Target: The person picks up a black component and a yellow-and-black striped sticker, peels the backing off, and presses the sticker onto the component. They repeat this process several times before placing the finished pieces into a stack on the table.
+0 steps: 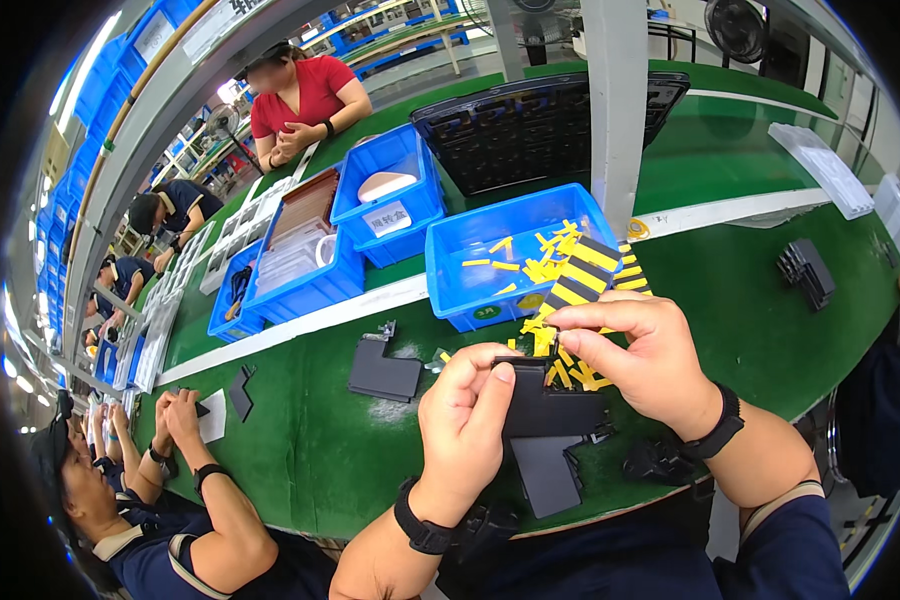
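My left hand [462, 418] is closed on a black plastic panel [560, 412], its thumb pressed on the upper left corner. My right hand [655, 362] pinches at the panel's top edge, thumb and forefinger together. What lies between those fingertips is too small to make out. Under and behind the right fingers are scattered small yellow strips [578, 376]. Just below the held panel, a similar dark panel with a notched edge [548, 480] rests on the green table. Left of my left hand lies another L-shaped dark panel [382, 372], with whitish dust around it.
A blue bin [470, 302] with yellow strips stands beyond my hands, a black-and-yellow striped sheet [582, 275] over its right corner. More blue bins [310, 278] line the far left. A grey post [620, 120] rises behind. Stacked black parts [806, 275] sit right. Co-workers sit left.
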Demonstrator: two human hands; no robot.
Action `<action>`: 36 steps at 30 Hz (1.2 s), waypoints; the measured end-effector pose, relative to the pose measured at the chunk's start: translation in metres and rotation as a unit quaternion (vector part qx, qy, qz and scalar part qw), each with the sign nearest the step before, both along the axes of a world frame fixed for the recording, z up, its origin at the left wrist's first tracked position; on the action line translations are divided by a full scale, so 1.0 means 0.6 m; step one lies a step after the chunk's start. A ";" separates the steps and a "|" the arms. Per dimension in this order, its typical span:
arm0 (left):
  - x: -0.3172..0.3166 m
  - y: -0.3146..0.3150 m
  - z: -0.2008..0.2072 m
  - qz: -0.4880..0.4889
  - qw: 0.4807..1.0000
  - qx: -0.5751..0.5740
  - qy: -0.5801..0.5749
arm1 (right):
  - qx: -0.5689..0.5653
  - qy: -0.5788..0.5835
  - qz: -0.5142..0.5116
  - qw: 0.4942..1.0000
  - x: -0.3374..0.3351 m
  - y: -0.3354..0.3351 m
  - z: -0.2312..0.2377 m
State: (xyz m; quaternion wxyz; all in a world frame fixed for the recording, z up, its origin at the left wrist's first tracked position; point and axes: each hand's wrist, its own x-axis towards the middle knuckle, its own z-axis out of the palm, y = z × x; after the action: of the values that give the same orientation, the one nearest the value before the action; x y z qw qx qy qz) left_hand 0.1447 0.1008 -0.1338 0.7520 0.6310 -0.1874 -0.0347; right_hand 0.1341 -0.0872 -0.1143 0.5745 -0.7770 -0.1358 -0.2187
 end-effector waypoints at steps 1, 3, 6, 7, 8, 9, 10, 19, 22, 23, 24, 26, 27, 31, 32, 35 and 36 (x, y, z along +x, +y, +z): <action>0.001 0.000 0.000 -0.004 1.000 -0.010 0.012 | 0.010 0.013 0.006 1.000 -0.001 0.002 0.000; 0.000 -0.001 0.000 -0.003 1.000 -0.010 0.013 | 0.018 0.027 0.010 0.999 -0.001 0.004 0.001; 0.001 -0.002 0.002 -0.007 1.000 -0.010 0.018 | 0.012 0.029 0.002 1.000 -0.005 0.007 0.002; 0.001 -0.002 0.002 -0.016 1.000 -0.011 0.022 | 0.009 0.030 -0.003 1.000 -0.006 0.008 0.001; 0.000 -0.003 0.002 -0.012 1.000 -0.012 0.021 | 0.005 0.031 -0.009 0.999 -0.007 0.009 0.001; 0.000 -0.004 0.001 -0.015 0.999 -0.016 0.024 | -0.006 0.012 -0.013 1.000 -0.007 0.009 0.000; 0.000 -0.003 0.000 -0.018 0.999 -0.020 0.027 | -0.017 -0.007 -0.018 1.000 -0.007 0.010 0.000; 0.128 0.127 0.006 0.229 0.959 0.165 -0.005 | -0.017 0.000 0.001 1.000 -0.003 0.004 -0.007; 0.150 0.157 0.008 0.342 0.856 0.371 -0.115 | -0.029 0.039 0.026 0.998 -0.004 0.005 -0.009; 0.145 0.150 0.005 0.391 0.787 0.422 -0.220 | -0.029 0.032 0.030 0.999 -0.004 0.007 -0.010; 0.139 0.135 0.004 0.429 0.715 0.474 -0.282 | -0.023 0.024 0.032 0.999 -0.004 0.011 -0.012; 0.104 0.103 0.009 0.310 0.822 0.385 -0.283 | 0.014 0.011 0.035 0.999 -0.004 0.020 -0.016; 0.082 0.084 0.011 0.215 0.886 0.316 -0.264 | 0.012 0.012 0.046 0.999 -0.007 0.021 -0.018; 0.032 0.016 0.018 0.058 0.947 0.201 -0.245 | -0.003 0.026 0.061 0.998 -0.011 0.022 -0.021; 0.029 0.010 0.020 0.043 0.965 0.166 -0.196 | 0.007 0.013 0.056 0.998 -0.011 0.023 -0.020; 0.029 0.011 0.016 -0.052 0.997 0.050 -0.025 | 0.120 -0.002 0.074 0.990 -0.002 0.032 -0.018; 0.032 0.015 0.012 -0.100 0.994 -0.001 0.035 | 0.148 0.047 0.096 0.983 -0.004 0.028 -0.015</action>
State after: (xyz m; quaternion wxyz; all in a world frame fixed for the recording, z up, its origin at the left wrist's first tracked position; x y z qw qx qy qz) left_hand 0.1637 0.1100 -0.1268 0.7514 0.6066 -0.2236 -0.1317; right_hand 0.1318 -0.0703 -0.1233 0.7073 -0.6761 -0.1485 -0.1434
